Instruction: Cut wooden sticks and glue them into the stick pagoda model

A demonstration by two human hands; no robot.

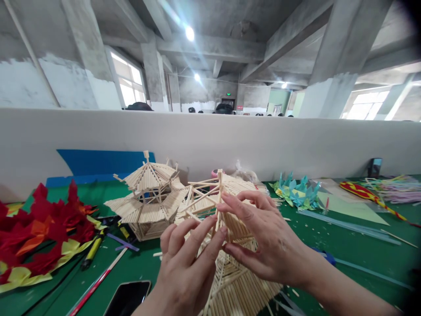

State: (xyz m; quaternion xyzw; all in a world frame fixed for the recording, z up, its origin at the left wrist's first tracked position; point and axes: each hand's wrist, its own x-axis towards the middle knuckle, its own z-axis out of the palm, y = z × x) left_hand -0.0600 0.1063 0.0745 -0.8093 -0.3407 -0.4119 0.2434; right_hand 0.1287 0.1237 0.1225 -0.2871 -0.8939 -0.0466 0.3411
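Note:
A model pavilion of thin wooden sticks (230,281) stands on the green table just in front of me. My left hand (186,272) pinches an upright stick at the model's top with fingers and thumb. My right hand (263,237) rests on the right side of its roof frame, fingers curled over the sticks near the peak. A second, finished stick pavilion (148,197) stands behind and to the left.
Red, orange and yellow paper flowers (39,232) lie at the left. A phone (128,297), a yellow-handled tool (92,251) and a red stick (95,285) lie near the front. Teal paper flowers (297,191), paper sheets and coloured strips sit right. A white partition (210,136) backs the table.

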